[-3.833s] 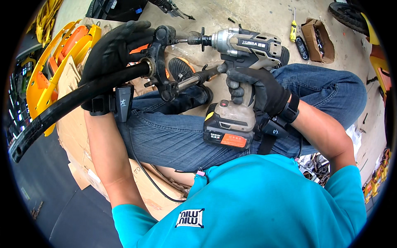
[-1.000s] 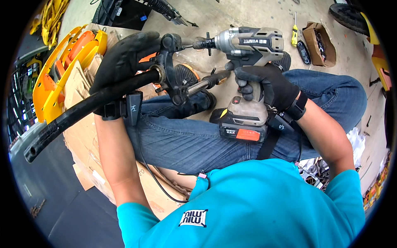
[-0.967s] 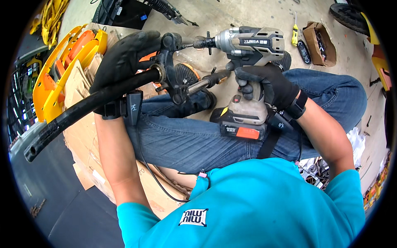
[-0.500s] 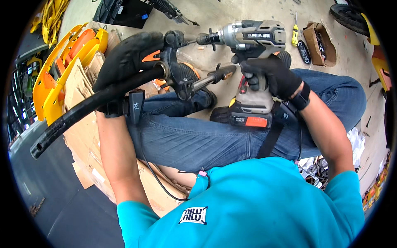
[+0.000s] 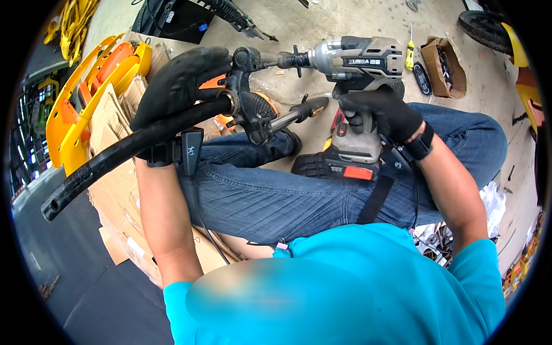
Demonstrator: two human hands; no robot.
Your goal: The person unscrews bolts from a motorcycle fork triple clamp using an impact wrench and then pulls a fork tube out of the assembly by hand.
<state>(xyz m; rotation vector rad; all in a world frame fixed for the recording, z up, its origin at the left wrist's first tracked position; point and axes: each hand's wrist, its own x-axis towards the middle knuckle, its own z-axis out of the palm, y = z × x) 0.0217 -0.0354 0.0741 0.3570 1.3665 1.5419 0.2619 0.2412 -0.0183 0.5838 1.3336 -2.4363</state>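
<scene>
Pale concrete floor (image 5: 345,17) | scuffed round black tube (image 5: 123,150) | boxy grey power tool (image 5: 362,63)

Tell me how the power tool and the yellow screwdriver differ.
The power tool is gripped in the right hand; the yellow screwdriver lies on the floor. The power tool is bulky, with a battery block at its base, while the yellow screwdriver is slim. The power tool's nose points left; the yellow screwdriver's shaft points toward the picture's top. Both have a handle.
</scene>
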